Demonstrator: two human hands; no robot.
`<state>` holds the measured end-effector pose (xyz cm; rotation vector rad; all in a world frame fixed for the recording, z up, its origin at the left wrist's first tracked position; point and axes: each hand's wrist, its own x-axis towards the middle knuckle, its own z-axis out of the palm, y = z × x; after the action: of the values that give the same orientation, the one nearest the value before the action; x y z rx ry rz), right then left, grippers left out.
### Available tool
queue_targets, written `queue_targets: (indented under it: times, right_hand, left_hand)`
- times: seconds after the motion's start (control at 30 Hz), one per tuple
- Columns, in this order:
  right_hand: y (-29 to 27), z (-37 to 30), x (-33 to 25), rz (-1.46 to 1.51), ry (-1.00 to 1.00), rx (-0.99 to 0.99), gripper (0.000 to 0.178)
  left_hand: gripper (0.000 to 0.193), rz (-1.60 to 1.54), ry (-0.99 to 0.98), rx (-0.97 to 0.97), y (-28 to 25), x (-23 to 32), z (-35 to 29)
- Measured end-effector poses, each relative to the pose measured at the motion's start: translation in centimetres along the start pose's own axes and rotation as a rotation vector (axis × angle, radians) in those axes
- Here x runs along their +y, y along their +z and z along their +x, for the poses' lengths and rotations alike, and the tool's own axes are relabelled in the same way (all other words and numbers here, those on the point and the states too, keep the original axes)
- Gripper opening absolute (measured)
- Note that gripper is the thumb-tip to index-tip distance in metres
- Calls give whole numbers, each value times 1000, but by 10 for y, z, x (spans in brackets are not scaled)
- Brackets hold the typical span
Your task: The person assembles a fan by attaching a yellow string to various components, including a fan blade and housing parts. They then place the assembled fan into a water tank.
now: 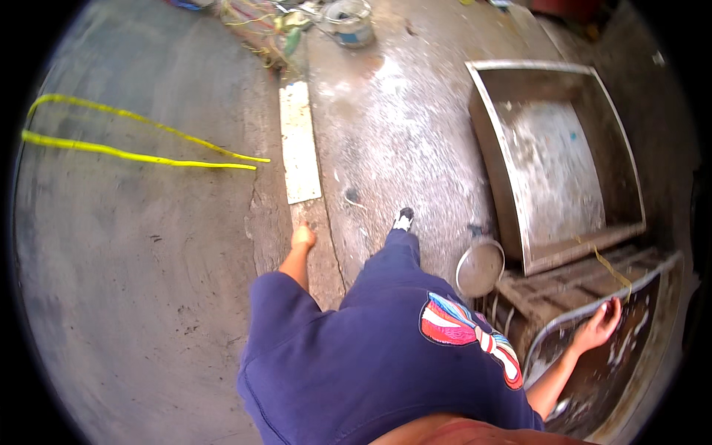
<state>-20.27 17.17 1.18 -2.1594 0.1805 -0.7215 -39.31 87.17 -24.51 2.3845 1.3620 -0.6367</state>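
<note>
My left hand (302, 236) hangs low over the concrete strip by my left side, nearest to a long pale board (300, 141) lying on the floor. Its fingers are curled out of sight and blurred, so I cannot tell whether they hold anything. Out to the right, my right hand (599, 326) is held over a dark trough (627, 371) with a light rim. Its fingers are bent but apart, and nothing shows in them. A thin yellow strand (612, 268) hangs across the trough's edge close to these fingertips; whether they touch is unclear.
A large rectangular metal bin (495, 148) stands at the right, with a round pan-like thing (480, 268) beside it. Bright yellow tubing (141, 156) is bent in a loop at the left. A bucket (348, 24) and tangled strands (256, 26) sit at the far end. My shoe (403, 219) is on the wet-looking floor.
</note>
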Motion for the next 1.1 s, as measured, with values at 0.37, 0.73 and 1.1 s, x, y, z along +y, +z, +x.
queue_targets:
  times: [0.37, 0.73, 1.1]
  right_hand:
    - [416, -2, 7, -193, -125, -769, 33]
    - [629, 98, 66, -131, 596, -961, 27]
    - [985, 347, -4, 150, 85, -1116, 19]
  left_hand:
    - [46, -358, 158, 74, -56, 12, 136]
    - [39, -590, -74, 316, -152, 94, 306]
    - [37, -678, -196, 488, -229, 191, 467]
